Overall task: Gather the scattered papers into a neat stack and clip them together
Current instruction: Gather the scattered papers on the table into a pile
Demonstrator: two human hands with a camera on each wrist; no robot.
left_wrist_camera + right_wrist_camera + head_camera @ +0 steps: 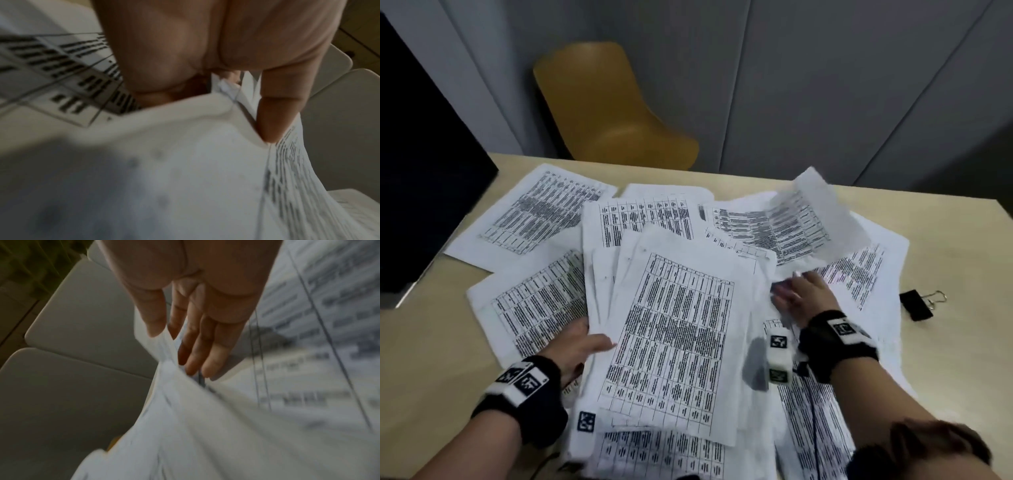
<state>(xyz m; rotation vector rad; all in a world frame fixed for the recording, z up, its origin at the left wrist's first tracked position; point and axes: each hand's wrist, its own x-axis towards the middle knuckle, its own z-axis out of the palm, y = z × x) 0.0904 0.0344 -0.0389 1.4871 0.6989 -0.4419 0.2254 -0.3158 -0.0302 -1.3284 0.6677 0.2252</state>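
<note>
Gathering loose printed sheets, a person's left hand (pixel 577 346) gripped the near-left edge of a half-formed bundle (pixel 674 329), thumb on top and fingers curled beneath, as the left wrist view confirmed. Just right of it, the right hand (pixel 803 296) pinched a curling sheet (pixel 811 219), thumb set against nearly straight fingers (pixel 197 344), the page rising off the light wooden table (pixel 431 359). Further sheets (pixel 534 209) lay fanned and overlapping towards the far edge. A black binder clip (pixel 916 305) waited well to the right, untouched. Thin, limp and slippery, such pages would likely slide and crease if dragged; taking them by the edges and squaring the pile upright looked safest. A yellow chair (pixel 613 106) stood beyond.
</note>
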